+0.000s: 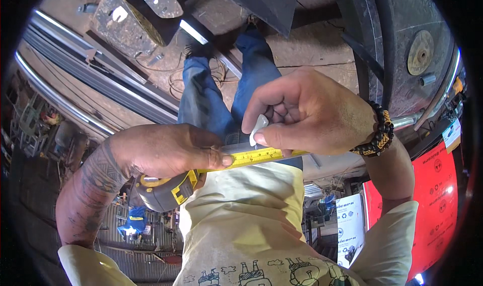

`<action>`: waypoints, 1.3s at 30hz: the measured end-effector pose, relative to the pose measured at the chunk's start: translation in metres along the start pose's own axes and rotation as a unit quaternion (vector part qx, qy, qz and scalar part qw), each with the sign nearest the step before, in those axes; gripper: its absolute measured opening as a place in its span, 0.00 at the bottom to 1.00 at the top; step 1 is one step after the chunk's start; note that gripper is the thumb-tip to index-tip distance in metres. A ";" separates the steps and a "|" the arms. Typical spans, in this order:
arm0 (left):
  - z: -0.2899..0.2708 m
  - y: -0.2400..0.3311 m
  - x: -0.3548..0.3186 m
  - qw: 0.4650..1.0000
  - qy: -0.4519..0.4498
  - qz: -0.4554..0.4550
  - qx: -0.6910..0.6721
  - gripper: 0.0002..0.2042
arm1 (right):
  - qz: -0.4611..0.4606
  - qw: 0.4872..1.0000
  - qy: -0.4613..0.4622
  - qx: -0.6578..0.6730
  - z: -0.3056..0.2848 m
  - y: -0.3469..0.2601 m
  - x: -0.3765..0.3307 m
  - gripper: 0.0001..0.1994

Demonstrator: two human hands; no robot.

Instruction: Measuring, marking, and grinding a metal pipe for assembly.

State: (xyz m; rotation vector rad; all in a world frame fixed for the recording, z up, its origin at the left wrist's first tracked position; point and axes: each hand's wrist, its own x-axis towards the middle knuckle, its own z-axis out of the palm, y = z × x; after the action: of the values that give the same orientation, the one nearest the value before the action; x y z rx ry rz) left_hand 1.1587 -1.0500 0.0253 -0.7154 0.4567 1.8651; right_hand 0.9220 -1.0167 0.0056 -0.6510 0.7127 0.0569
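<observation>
yellow tape measure blade extends right from its case, along a grey strip; the left hand pinches both, the right hand gripping a white chalk-like piece just beside the strip.

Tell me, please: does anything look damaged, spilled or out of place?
Perhaps the thin cable on the floor: it lies in loose, untidy loops near the feet. The tape measure in the left hand looks undamaged.
</observation>
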 end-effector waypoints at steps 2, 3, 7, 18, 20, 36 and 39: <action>0.000 -0.001 0.001 1.000 -0.001 0.005 0.007 0.30 | -0.001 1.000 -0.010 0.012 0.002 0.004 0.001 0.06; 0.000 -0.002 0.001 1.000 -0.002 0.009 0.014 0.30 | -0.001 1.000 -0.011 0.012 0.002 0.003 0.001 0.06; -0.001 0.003 -0.001 0.999 -0.003 -0.027 -0.040 0.32 | -0.034 0.998 -0.019 -0.043 0.002 0.005 0.003 0.06; -0.002 -0.002 0.003 0.997 -0.024 -0.008 -0.077 0.32 | -0.068 0.990 -0.035 -0.120 0.000 0.008 0.008 0.08; -0.003 0.000 0.003 0.997 -0.024 -0.007 -0.069 0.33 | -0.092 0.986 -0.033 -0.132 0.000 0.011 0.009 0.09; -0.005 0.003 0.001 1.000 -0.002 0.001 0.011 0.32 | -0.061 0.992 -0.062 -0.092 0.001 0.011 0.018 0.09; -0.005 0.002 0.001 0.999 -0.013 -0.013 -0.028 0.32 | -0.043 0.993 -0.068 -0.086 -0.001 0.006 0.017 0.08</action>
State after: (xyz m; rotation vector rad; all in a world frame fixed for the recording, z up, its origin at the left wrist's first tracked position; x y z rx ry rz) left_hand 1.1577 -1.0537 0.0210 -0.7304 0.3793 1.8674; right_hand 0.9324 -1.0151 -0.0087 -0.8348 0.5501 0.0830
